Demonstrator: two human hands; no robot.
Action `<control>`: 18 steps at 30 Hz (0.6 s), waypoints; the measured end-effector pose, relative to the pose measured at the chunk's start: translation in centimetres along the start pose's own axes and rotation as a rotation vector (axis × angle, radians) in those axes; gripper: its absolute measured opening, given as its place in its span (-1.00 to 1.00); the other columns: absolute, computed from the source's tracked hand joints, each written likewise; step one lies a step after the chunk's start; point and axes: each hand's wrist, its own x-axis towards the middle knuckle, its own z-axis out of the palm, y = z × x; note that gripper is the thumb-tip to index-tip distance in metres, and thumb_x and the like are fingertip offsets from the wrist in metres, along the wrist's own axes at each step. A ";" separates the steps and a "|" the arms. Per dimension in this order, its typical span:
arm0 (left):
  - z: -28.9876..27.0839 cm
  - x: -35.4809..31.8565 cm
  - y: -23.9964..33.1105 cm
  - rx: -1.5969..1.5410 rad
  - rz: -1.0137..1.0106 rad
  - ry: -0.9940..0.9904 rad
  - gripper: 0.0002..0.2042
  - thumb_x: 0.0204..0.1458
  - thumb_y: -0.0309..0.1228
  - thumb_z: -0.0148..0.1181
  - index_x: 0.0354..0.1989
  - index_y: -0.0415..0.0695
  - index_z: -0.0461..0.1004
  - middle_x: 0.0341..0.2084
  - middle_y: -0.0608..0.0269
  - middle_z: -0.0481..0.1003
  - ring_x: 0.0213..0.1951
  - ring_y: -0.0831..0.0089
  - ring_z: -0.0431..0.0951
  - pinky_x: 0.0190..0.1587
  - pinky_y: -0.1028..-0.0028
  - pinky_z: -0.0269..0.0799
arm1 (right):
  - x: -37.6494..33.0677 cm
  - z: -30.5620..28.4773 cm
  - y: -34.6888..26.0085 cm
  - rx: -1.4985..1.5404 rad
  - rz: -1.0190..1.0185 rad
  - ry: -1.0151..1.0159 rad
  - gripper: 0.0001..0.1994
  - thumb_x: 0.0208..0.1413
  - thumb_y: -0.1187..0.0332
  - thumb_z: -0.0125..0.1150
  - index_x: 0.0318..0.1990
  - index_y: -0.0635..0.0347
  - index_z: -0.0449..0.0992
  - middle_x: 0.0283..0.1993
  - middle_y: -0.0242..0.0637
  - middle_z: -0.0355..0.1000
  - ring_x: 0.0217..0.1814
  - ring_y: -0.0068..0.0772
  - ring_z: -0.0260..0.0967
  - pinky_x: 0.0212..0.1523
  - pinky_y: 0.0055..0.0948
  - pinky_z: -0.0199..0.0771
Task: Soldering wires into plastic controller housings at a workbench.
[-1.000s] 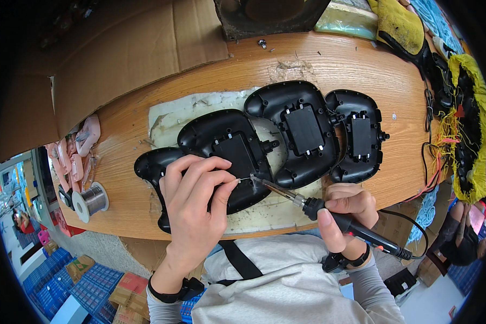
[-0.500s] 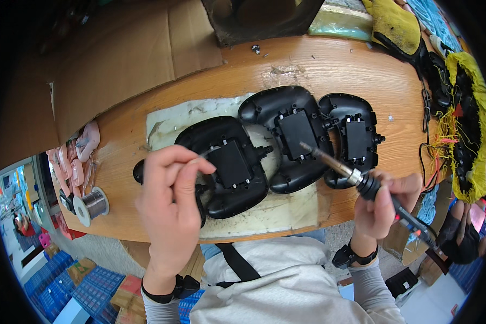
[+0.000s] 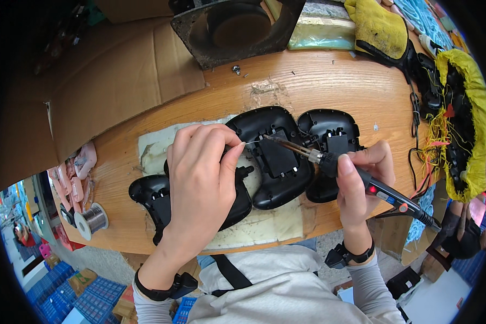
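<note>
Game controller shell [image 3: 276,157]: black moulded plastic, smooth, low sheen. Soldering iron [image 3: 384,191]: black plastic handle, bright metal collar [image 3: 315,156], dull metal tip. Solder wire [image 3: 96,217]: grey metal. Tabletop [image 3: 329,81]: glossy wood grain. Box flap [image 3: 124,70]: matt cardboard. Yellow glove-like piece [image 3: 380,29]: rough cloth.

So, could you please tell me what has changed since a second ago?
The left hand's grip, holding a thin wire, and the right hand's grip, with the soldering iron, have moved rightward from the second black shell from the left to the third shell. Both stayed closed; the spool stayed put.
</note>
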 end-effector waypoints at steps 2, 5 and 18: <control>0.3 0.0 -0.1 -0.020 -0.005 0.001 -0.93 -0.04 -0.52 0.17 -0.42 -0.17 0.40 -0.39 0.26 0.44 -0.21 0.23 0.38 -0.14 0.32 0.21 | 0.1 0.1 0.2 0.009 0.008 -0.005 -0.83 -0.03 0.57 0.24 -0.45 0.32 0.31 -0.51 -0.31 0.34 -0.56 -0.72 0.28 -0.54 -0.72 0.28; 0.6 0.1 -0.4 -0.016 -0.014 0.006 -0.93 -0.05 -0.51 0.18 -0.43 -0.17 0.42 -0.40 0.26 0.45 -0.22 0.24 0.38 -0.15 0.32 0.21 | 0.2 0.3 0.3 0.012 0.012 -0.002 -0.82 -0.04 0.57 0.25 -0.46 0.32 0.31 -0.52 -0.32 0.34 -0.56 -0.72 0.28 -0.53 -0.72 0.28; 0.9 0.2 -0.6 -0.003 -0.014 0.014 -0.93 -0.06 -0.50 0.19 -0.43 -0.18 0.43 -0.42 0.24 0.45 -0.23 0.24 0.39 -0.18 0.31 0.22 | 0.3 0.5 0.3 -0.022 0.024 -0.020 -0.83 -0.04 0.58 0.24 -0.47 0.32 0.31 -0.53 -0.34 0.34 -0.58 -0.74 0.23 -0.56 -0.72 0.21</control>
